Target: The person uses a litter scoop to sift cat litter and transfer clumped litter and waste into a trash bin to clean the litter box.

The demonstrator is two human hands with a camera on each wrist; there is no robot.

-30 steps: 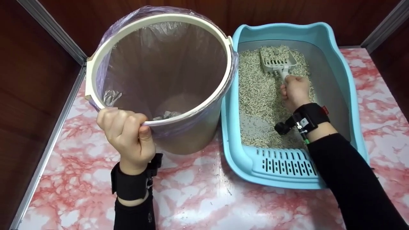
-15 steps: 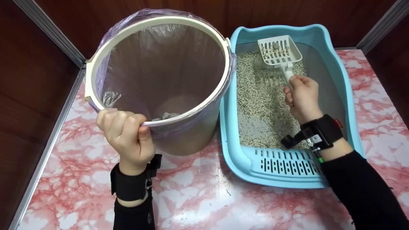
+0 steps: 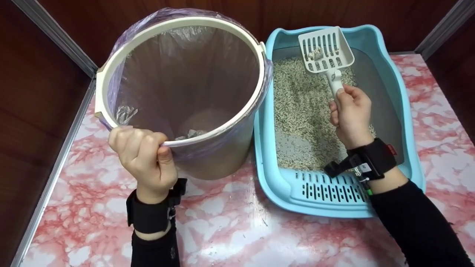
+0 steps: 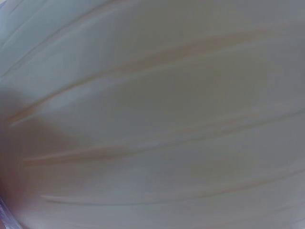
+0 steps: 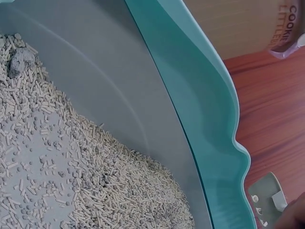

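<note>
In the head view my left hand (image 3: 144, 159) grips the near rim of a cream trash bin (image 3: 207, 24), its fingers curled over the edge. A thin purple-tinted bag (image 3: 185, 66) lines the bin. My right hand (image 3: 352, 115) holds a white slotted litter scoop (image 3: 334, 40) by its handle, raised over the far end of a blue litter box (image 3: 400, 100). A small clump (image 3: 317, 53) and a few bits lie in the scoop. Pellet litter (image 3: 300, 104) covers much of the box floor. The left wrist view shows only the bin's ribbed wall (image 4: 190, 100), close up.
Bin and box stand side by side on a red-and-white marbled surface (image 3: 215, 222). Dark wood panels (image 3: 334, 13) stand behind them. In the right wrist view a grey clump (image 5: 21, 62) lies on the litter. Crumpled bits (image 3: 195, 133) sit at the bin's bottom.
My right hand has lifted the scoop out of the litter, and most of the loose pellets have dropped through its slots. My left hand keeps its grip on the bin rim.
</note>
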